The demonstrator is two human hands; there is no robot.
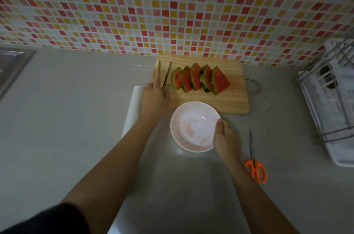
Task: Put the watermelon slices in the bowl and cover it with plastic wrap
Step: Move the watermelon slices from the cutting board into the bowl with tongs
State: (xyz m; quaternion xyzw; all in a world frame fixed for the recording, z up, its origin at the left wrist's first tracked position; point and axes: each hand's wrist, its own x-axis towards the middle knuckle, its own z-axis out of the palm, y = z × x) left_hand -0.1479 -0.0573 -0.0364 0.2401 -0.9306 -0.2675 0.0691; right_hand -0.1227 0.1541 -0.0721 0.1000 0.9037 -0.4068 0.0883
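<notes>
Your left hand (pixel 155 97) grips tongs (pixel 165 73) at the board's (pixel 229 99) left edge; right hand (pixel 226 136) pinches the bowl (pixel 183 119) rim. Slices (pixel 199 79) on the board — beyond the bowl, right of the tongs, touching neither hand.

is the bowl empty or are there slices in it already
Empty: the bowl shows only a bare inside with faint reddish smears, and the watermelon slices all sit on the cutting board.
</notes>
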